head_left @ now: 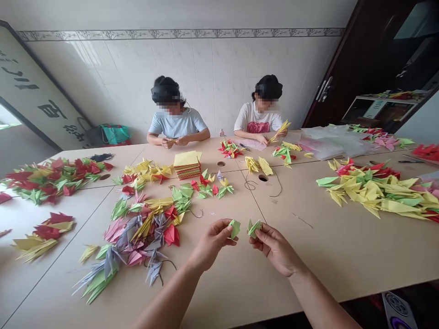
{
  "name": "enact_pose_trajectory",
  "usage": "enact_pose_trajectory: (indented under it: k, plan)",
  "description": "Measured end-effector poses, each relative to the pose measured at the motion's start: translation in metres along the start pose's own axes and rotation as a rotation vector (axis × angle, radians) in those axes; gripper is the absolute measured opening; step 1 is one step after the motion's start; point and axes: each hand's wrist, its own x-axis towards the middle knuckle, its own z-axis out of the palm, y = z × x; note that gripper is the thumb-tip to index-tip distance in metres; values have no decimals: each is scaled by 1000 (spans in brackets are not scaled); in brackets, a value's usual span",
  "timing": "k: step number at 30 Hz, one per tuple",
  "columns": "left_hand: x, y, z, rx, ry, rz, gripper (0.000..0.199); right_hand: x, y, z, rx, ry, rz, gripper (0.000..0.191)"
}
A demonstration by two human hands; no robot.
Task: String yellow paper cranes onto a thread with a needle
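Note:
My left hand (216, 238) pinches a small green folded paper piece (235, 229) between thumb and fingers, above the middle of the table. Just right of it, my right hand (270, 244) holds another green folded paper piece (254, 228) with pointed tips. A narrow gap separates the two pieces. To the left of my hands lies a mixed pile of folded paper (137, 237) in purple, pink, yellow, green and red, with dark cords among it. A thin wire or thread (303, 220) lies on the table right of my right hand.
Two people sit across the table (219, 292), handling yellow paper pieces. A stack of square paper (187, 165) stands mid-table. Folded paper heaps lie at the left (51, 178) and right (380, 189). Plastic bags (338, 142) lie at the back right.

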Motion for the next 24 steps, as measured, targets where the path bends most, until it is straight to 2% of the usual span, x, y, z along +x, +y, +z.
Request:
enact_pose_trajectory:
  k: [4, 8, 12, 16, 18, 21, 24]
  plan:
    - [-9, -5, -10, 44, 51, -31, 27, 2, 5, -3, -8, 2, 24, 20]
    - [-12, -19, -13, 195, 55, -72, 23, 2, 15, -5, -58, -38, 44, 32]
    - [-12, -34, -1, 350, 17, -104, 23, 0, 27, 0, -107, -123, 70, 42]
    - [-11, -38, 14, 536, -8, -105, 26, 0, 31, 5, -152, -152, 77, 34]
    - [-7, -34, 13, 667, -1, -97, 26, 1, 31, 3, -168, -148, 67, 29]
    - [2, -17, -9, 921, 86, -55, 29, 6, 30, -3, -177, -87, 34, 27]
    - [14, 7, -46, 1175, 208, -25, 31, 9, 29, -10, -179, -25, 23, 27]
